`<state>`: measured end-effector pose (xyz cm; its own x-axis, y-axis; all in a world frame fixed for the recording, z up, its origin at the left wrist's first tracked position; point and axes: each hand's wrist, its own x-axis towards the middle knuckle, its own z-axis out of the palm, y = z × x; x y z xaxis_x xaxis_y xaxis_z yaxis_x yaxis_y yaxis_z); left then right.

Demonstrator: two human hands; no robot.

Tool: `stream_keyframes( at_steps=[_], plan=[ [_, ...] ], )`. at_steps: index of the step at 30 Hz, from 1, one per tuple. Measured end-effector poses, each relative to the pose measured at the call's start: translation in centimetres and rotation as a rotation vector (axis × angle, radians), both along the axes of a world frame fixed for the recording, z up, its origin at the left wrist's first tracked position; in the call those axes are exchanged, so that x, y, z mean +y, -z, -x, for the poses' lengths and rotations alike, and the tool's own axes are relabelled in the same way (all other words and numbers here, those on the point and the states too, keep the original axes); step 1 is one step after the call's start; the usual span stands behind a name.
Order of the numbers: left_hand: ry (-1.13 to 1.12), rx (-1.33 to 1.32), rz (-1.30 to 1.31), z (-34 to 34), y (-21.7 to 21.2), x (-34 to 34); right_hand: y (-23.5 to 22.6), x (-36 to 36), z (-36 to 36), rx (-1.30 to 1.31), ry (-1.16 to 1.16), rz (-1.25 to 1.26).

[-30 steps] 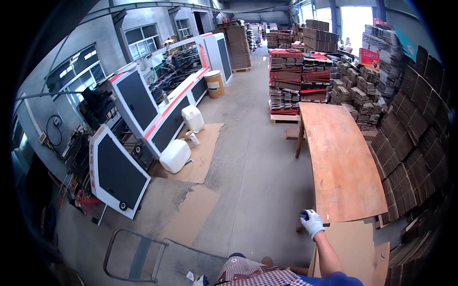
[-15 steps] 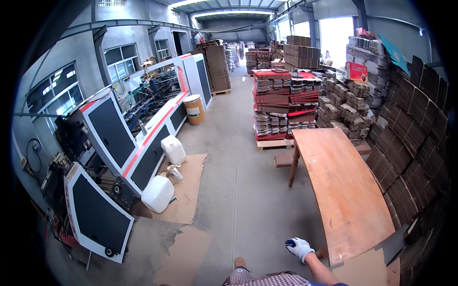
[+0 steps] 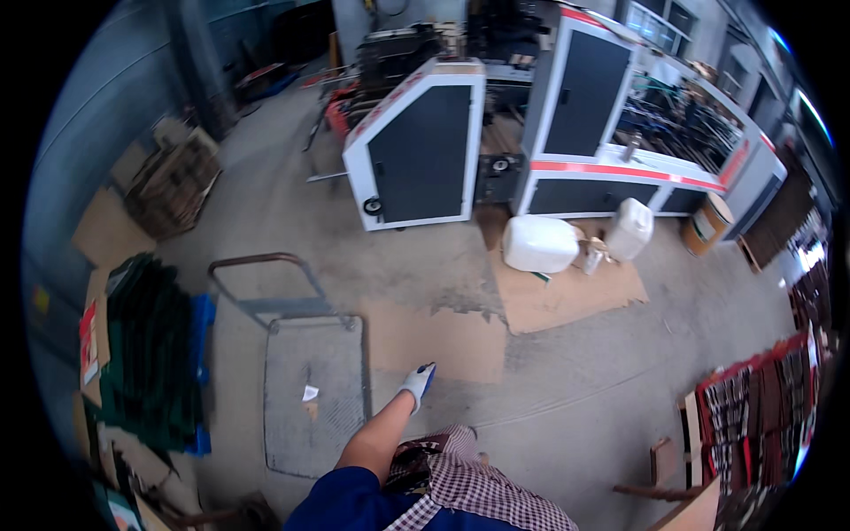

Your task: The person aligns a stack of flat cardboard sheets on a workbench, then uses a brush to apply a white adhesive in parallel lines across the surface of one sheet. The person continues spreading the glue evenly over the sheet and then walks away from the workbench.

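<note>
My left hand (image 3: 418, 386) wears a white glove with a blue palm side. It hangs in front of my body, its fingers loosely stretched, with nothing seen in it. The flatbed trolley (image 3: 314, 389) is the nearest thing to it, just to the left, and the hand is apart from it. The trolley has a grey patterned deck and a folding push handle (image 3: 257, 259) at the far end. A small white scrap (image 3: 311, 393) lies on the deck. My right hand is out of view.
A machine (image 3: 425, 150) with dark panels stands ahead. White jugs (image 3: 540, 243) sit on cardboard (image 3: 567, 296), beside a brown drum (image 3: 707, 223). Dark green stacked sheets (image 3: 150, 354) stand left on a blue pallet (image 3: 203, 336). Bundled stacks (image 3: 753, 416) and a table edge (image 3: 695, 511) are at right.
My view has swung left, away from the table and aisle, so the trolley and green stack now show. My right hand has left the view and my left hand has come in.
</note>
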<state>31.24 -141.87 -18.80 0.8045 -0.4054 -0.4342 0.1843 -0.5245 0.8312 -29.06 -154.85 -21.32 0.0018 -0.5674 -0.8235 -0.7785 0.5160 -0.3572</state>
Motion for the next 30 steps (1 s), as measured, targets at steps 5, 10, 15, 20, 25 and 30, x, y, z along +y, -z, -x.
stream_keyframes(
  at_steps=[5,10,15,20,25,30],
  plan=[
    [-0.613,0.202,0.356,-10.9,-1.5,7.1,2.3,-13.9,-0.1,-0.129,0.073,-0.042],
    [-0.858,0.015,0.467,-26.8,-7.3,13.4,-4.1,-18.3,-7.1,-0.296,0.308,-0.008],
    [-1.135,-0.002,0.562,-39.8,-7.3,15.4,-9.5,-15.1,-13.2,-0.037,0.129,-0.021],
    [-1.123,0.162,0.844,-46.2,-6.5,18.1,-13.0,-10.2,-18.5,-0.05,-0.008,-0.228],
    [-1.151,0.105,0.762,-43.5,-5.6,16.5,-11.1,-9.2,-14.0,-0.103,-0.548,-0.026],
    [-1.203,0.193,0.668,-36.6,-5.9,13.1,-9.4,-9.7,-11.4,-0.016,-0.266,-0.137]
  ],
)
